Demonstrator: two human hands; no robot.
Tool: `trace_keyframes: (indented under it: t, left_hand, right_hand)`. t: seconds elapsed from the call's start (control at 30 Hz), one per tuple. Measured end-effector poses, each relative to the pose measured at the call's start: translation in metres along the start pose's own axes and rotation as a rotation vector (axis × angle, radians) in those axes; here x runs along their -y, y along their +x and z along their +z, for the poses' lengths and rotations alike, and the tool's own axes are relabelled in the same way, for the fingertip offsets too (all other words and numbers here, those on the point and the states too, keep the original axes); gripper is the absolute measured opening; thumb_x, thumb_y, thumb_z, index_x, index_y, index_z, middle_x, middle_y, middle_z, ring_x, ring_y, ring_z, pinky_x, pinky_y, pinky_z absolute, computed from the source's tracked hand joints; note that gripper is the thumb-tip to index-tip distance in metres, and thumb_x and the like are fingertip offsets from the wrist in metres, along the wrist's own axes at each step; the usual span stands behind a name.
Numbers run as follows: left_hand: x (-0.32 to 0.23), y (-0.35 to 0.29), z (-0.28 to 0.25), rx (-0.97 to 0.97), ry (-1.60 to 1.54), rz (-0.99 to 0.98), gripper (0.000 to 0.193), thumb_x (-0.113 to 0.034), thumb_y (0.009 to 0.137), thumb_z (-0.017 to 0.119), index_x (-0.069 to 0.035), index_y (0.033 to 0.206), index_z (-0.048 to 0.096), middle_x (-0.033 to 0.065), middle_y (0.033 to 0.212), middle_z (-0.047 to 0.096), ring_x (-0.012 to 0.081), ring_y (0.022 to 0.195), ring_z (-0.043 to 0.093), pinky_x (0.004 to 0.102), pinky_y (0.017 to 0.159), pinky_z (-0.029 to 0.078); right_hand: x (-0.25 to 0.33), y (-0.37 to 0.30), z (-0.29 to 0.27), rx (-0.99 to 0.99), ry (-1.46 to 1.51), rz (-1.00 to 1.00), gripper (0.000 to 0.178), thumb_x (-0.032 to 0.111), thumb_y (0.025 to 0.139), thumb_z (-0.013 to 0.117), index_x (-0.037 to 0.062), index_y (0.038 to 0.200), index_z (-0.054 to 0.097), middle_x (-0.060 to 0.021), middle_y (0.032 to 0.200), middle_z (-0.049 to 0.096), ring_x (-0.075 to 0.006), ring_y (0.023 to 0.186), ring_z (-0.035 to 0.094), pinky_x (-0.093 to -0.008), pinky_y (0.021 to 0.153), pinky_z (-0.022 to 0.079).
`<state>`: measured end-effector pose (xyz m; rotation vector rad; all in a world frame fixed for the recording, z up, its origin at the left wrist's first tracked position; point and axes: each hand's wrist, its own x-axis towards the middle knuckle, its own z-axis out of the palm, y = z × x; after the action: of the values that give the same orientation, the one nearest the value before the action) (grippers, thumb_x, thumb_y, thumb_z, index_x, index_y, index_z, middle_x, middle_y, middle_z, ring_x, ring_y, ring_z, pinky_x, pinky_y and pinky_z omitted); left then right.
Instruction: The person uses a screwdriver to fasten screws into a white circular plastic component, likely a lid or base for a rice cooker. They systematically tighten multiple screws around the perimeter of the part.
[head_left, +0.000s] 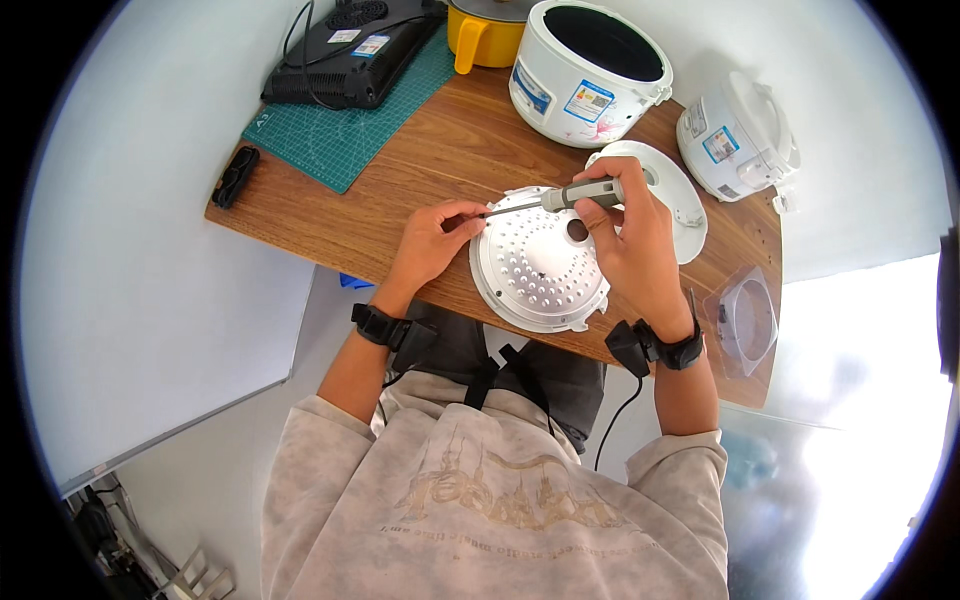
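My right hand (640,240) is wrapped round the grey handle of a screwdriver (590,192). Its thin shaft points left, and the tip reaches the left rim of a round, dimpled, silver-white cover (540,262) lying on the table. Beside that tip, the fingers of my left hand (432,240) are pinched together at the cover's edge. Whatever they hold, if anything, is too small to make out. The cover has a dark round hole near its upper right and small notched tabs along its rim. Behind my right hand lies a white oval lid (685,225), partly hidden.
A white rice cooker body (575,105), open on top, stands at the back, with a smaller white cooker (730,140) at its right. A yellow pot (490,40), a black appliance (345,60) and a green cutting mat (340,140) fill the back left. A clear plastic piece (747,320) lies right.
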<state>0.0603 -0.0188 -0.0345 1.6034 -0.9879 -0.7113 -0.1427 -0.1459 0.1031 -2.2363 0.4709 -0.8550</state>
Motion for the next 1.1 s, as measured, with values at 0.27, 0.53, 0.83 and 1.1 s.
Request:
trace_keyframes:
  t: [0.27, 0.53, 0.83, 1.1]
  left_hand:
    - [0.002, 0.000, -0.003, 0.043, -0.030, 0.036, 0.024, -0.013, 0.093, 0.073, -0.002, 0.114, 0.075, 0.0040, 0.100, 0.075, 0.0094, 0.087, 0.064, 0.0248, 0.081, 0.052]
    - [0.000, -0.002, -0.003, 0.066, -0.066, 0.038, 0.032, -0.010, 0.090, 0.075, -0.004, 0.121, 0.073, 0.0013, 0.101, 0.071, 0.0073, 0.081, 0.057, 0.0230, 0.075, 0.050]
    - [0.001, -0.004, -0.006, 0.098, 0.127, 0.131, 0.043, -0.014, 0.085, 0.079, -0.010, 0.128, 0.070, 0.0009, 0.102, 0.062, 0.0111, 0.077, 0.052, 0.0248, 0.071, 0.047]
    - [0.004, -0.005, -0.006, 0.103, 0.138, 0.141, 0.037, -0.021, 0.085, 0.080, -0.013, 0.121, 0.074, 0.0038, 0.097, 0.057, 0.0144, 0.076, 0.054, 0.0285, 0.069, 0.048]
  right_hand:
    - [0.003, 0.002, 0.000, 0.014, -0.020, -0.012, 0.027, -0.003, 0.091, 0.069, 0.0030, 0.113, 0.055, -0.0174, 0.092, 0.069, -0.0339, 0.083, 0.073, -0.0372, 0.073, 0.059]
    - [0.010, 0.004, -0.002, 0.032, -0.032, -0.022, 0.027, -0.002, 0.091, 0.069, 0.0030, 0.113, 0.054, -0.0169, 0.095, 0.069, -0.0341, 0.088, 0.073, -0.0385, 0.078, 0.059]
    - [0.010, 0.009, 0.004, 0.095, -0.085, -0.010, 0.027, -0.001, 0.090, 0.069, 0.0047, 0.113, 0.055, -0.0179, 0.097, 0.069, -0.0372, 0.086, 0.071, -0.0399, 0.074, 0.055]
    - [0.011, 0.010, 0.009, 0.097, -0.102, -0.064, 0.028, -0.002, 0.089, 0.069, 0.0047, 0.113, 0.055, -0.0188, 0.096, 0.069, -0.0393, 0.083, 0.069, -0.0411, 0.071, 0.054]
